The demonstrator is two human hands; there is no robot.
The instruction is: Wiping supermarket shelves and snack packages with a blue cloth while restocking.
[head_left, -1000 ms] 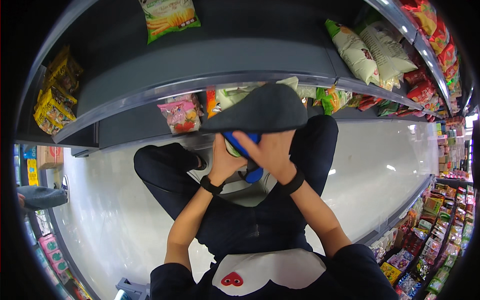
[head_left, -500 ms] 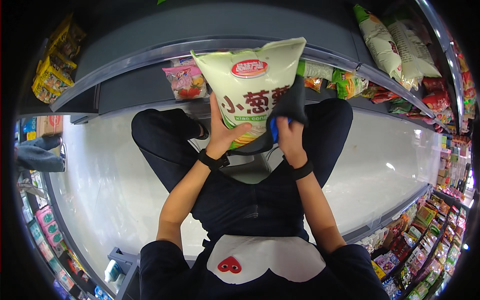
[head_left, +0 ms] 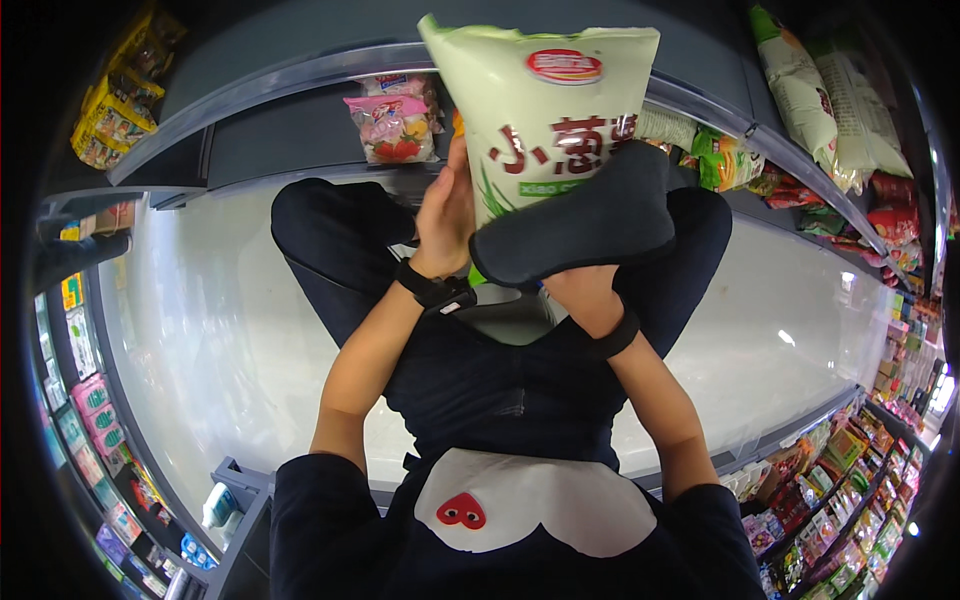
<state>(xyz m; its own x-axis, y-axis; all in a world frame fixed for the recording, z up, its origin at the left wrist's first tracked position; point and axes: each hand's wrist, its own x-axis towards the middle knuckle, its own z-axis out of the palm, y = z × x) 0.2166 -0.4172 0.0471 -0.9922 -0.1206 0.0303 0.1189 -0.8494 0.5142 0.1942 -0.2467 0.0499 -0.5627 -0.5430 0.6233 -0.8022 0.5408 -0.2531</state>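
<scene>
A puffy pale-green snack bag (head_left: 500, 90) stands upright before me, over the shelf edge. My left hand (head_left: 446, 215) grips its left side, fingers reaching behind it. A dark grey cloth (head_left: 580, 220) lies across the lower right front of the bag and covers part of its print. From below, my right hand (head_left: 590, 298) holds this cloth against the bag; its fingers are hidden under the fabric. Black bands circle both wrists.
Beyond the bag runs a dark shelf (head_left: 290, 75) with a clear front rail. Pink candy bags (head_left: 395, 125) lie on the level below. Yellow packets (head_left: 120, 110) hang at the far left, and more pale bags (head_left: 795, 90) lean at the right. Glossy floor (head_left: 230, 330) surrounds my legs.
The snack bag has moved up and to the right. The cloth has swung from the bag's right edge across its lower front; its blue side no longer shows.
</scene>
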